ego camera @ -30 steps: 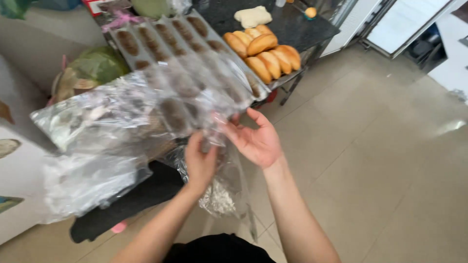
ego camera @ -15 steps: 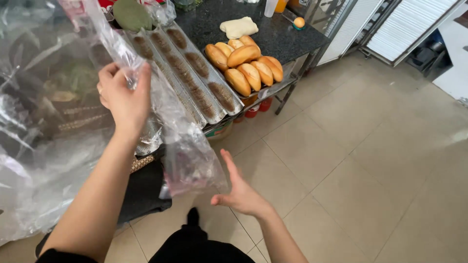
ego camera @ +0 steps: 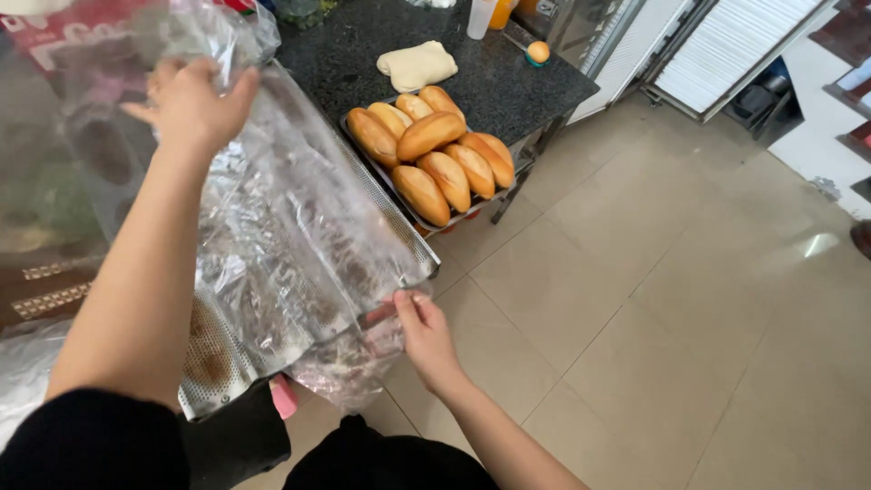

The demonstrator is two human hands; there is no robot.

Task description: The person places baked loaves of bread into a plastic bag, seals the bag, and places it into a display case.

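A large clear plastic sheet (ego camera: 299, 227) is stretched over a long perforated metal baking tray (ego camera: 213, 367) at the left. My left hand (ego camera: 190, 104) is raised at the upper left and grips the sheet's far end. My right hand (ego camera: 426, 336) is low, beside the tray's near right corner, pinching the sheet's lower edge, which bunches below the tray. Behind, several golden bread loaves (ego camera: 435, 154) are piled on a second tray (ego camera: 463, 216).
A dark speckled stone counter (ego camera: 508, 82) bears the bread tray, a pale lump of dough (ego camera: 417, 65), a cup (ego camera: 481, 16) and a small orange ball (ego camera: 538, 52). Beige floor tiles (ego camera: 653, 318) spread to the right. A white-slatted unit (ego camera: 726, 45) stands at the back right.
My left hand has lifted the plastic up and back over the perforated tray. My right hand has moved from below up to the sheet's lower edge and taken hold of it.
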